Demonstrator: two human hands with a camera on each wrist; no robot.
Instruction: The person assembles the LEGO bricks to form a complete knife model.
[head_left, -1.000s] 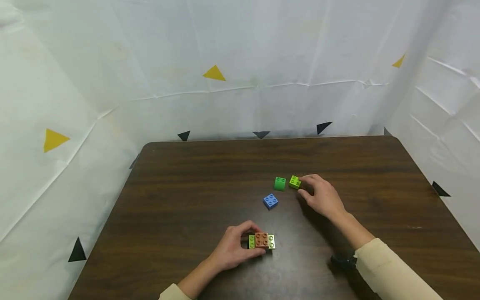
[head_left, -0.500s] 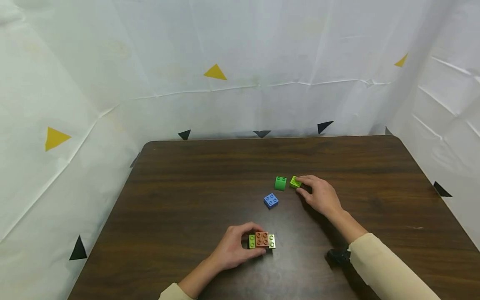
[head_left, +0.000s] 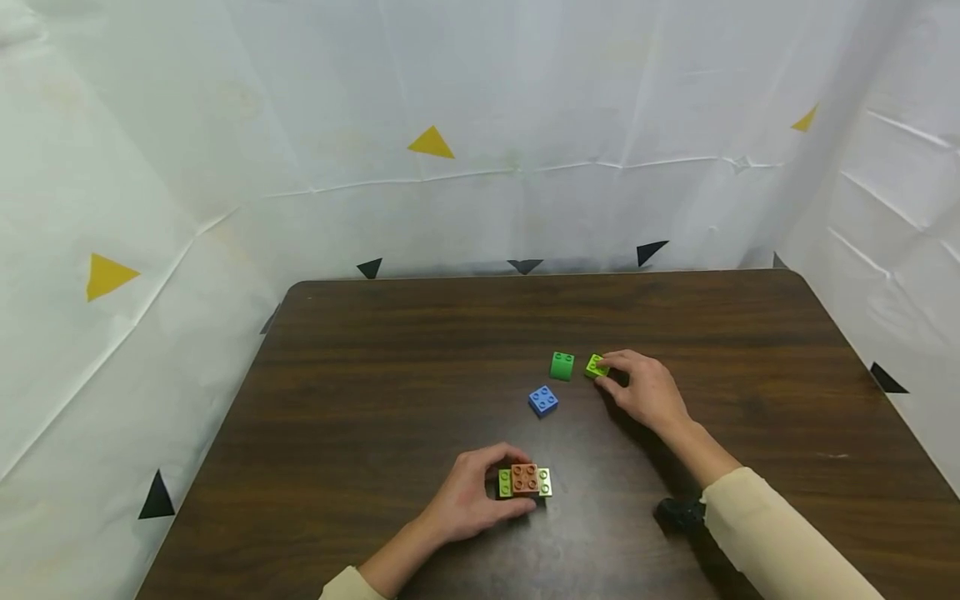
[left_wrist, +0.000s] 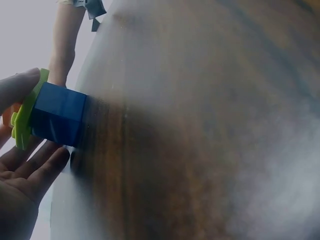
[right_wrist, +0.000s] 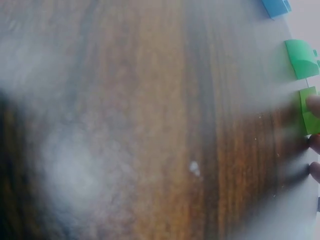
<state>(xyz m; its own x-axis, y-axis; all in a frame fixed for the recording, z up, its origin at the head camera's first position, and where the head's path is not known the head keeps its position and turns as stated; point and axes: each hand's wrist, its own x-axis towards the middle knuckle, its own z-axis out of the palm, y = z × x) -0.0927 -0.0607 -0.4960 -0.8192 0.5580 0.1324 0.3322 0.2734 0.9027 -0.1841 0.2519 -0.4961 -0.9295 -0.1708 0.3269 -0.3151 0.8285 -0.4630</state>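
Observation:
My left hand [head_left: 465,498] grips a small stack of toy building bricks near the front of the table. An orange-brown brick [head_left: 525,478] tops the stack, over a longer lime green piece [head_left: 506,484]; the left wrist view shows a blue brick [left_wrist: 59,114] at the bottom. Farther back, my right hand [head_left: 651,392] pinches a loose lime green brick [head_left: 595,367] between thumb and fingers. That brick appears to rest on the tabletop, and fingertips cover part of it.
A green brick with a curved side [head_left: 562,366] lies just left of the lime one. Nearer the front is a loose blue brick [head_left: 543,401]. White sheeting [head_left: 480,100] with yellow and black triangles rises behind the dark wooden table [head_left: 375,375].
The lime green brick has shifted slightly right with my right hand, widening its gap from the green one. My left hand keeps its grip on the stack, nearly still.

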